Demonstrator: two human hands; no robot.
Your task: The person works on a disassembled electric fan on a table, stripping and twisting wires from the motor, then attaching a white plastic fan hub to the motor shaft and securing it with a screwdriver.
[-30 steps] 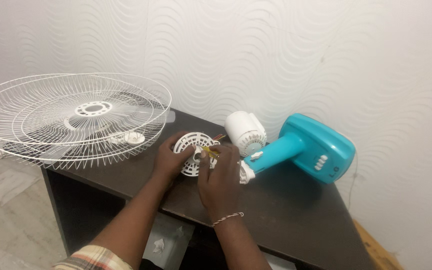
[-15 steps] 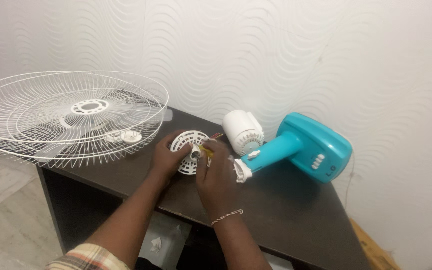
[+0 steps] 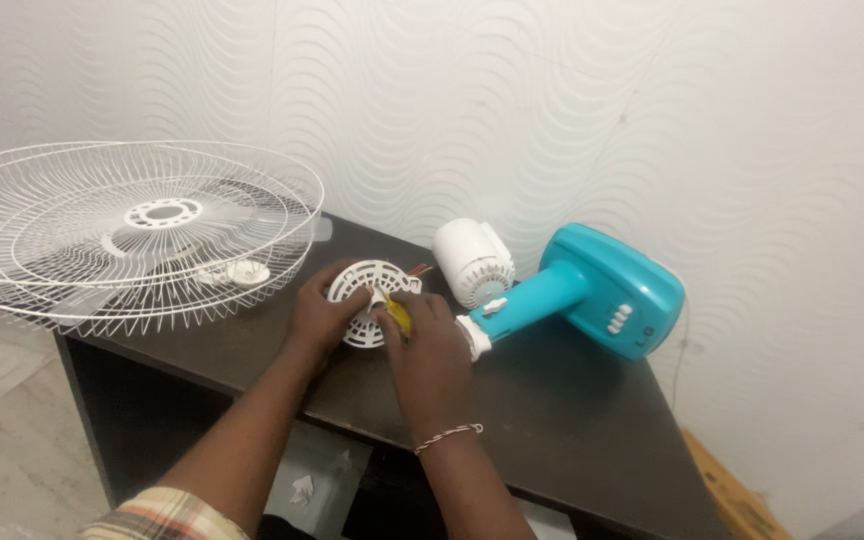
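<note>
A round white slotted fan motor part (image 3: 377, 282) rests on the dark table (image 3: 572, 420). My left hand (image 3: 324, 315) grips its left rim. My right hand (image 3: 430, 350) is closed around a yellow-handled tool (image 3: 398, 316), whose tip meets the middle of the white part. Just to the right lies a teal fan base (image 3: 602, 292) on its side, with a white motor cover (image 3: 472, 262) behind its neck.
Two white wire fan guards (image 3: 122, 235) with a translucent blade inside overhang the table's left end. A patterned white wall rises behind. A cardboard box (image 3: 727, 490) sits on the floor at right, and crumpled paper (image 3: 302, 488) lies under the table.
Both hands stay on the white part with only small shifts. The view has drifted slightly, so everything sits a little lower and to the left in the frame.
</note>
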